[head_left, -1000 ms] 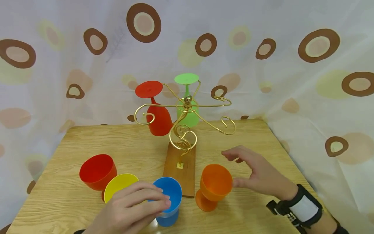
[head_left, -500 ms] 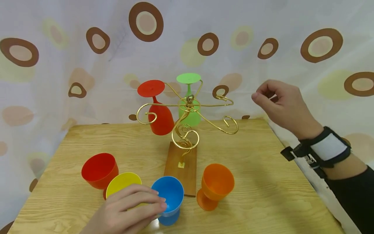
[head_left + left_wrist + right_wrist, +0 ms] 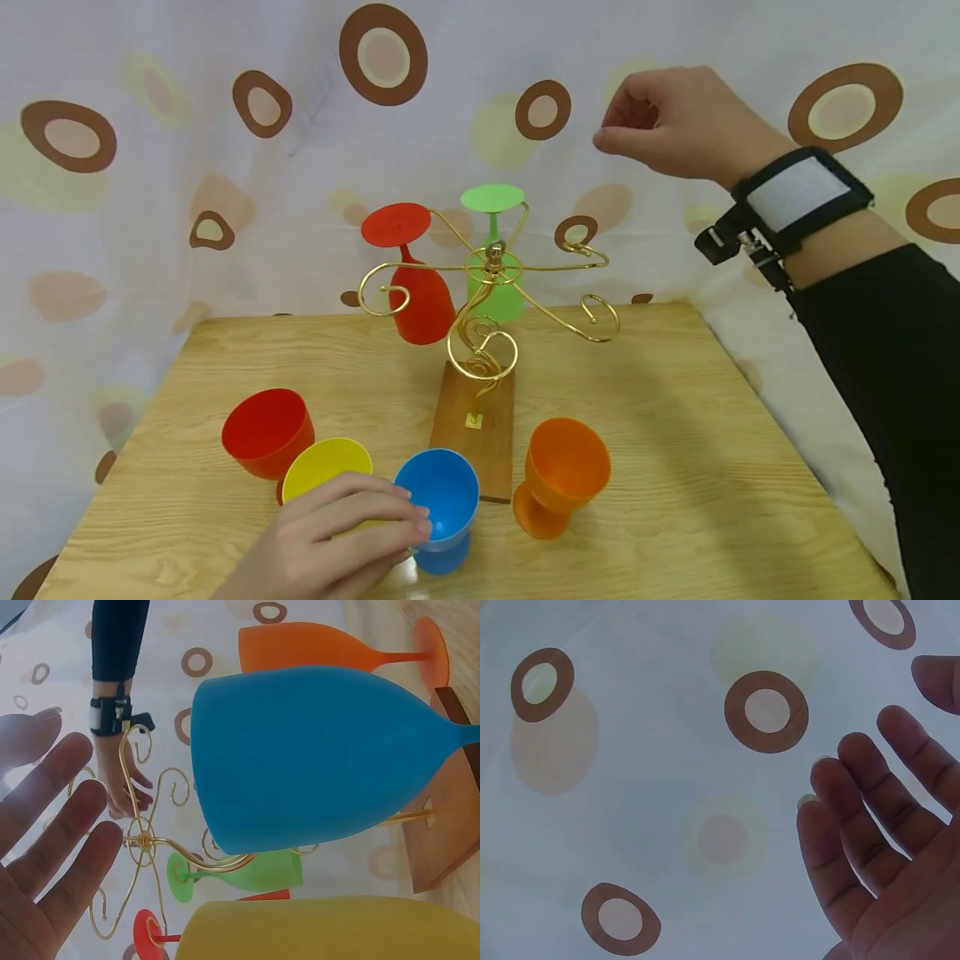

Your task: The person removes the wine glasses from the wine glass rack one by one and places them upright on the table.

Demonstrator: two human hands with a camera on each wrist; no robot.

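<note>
Goblet: the blue goblet stands upright on the worktop, near the front end of the wooden base.
Left hand: the left hand hangs just above the blue goblet's rim, apart from it, fingers spread fairly wide and empty.
Right hand: the right hand is up in the air, higher than the rack, fingers loosely bent and empty, thumb apart from them.
Neighbours: the yellow goblet, partly hidden by the left hand, and the standing red goblet are left of the blue one; the orange goblet is on its right.
Rack: the gold wire rack carries the hanging red goblet and the green goblet, both upside down.
Backdrop: a patterned sheet hangs behind.
</note>
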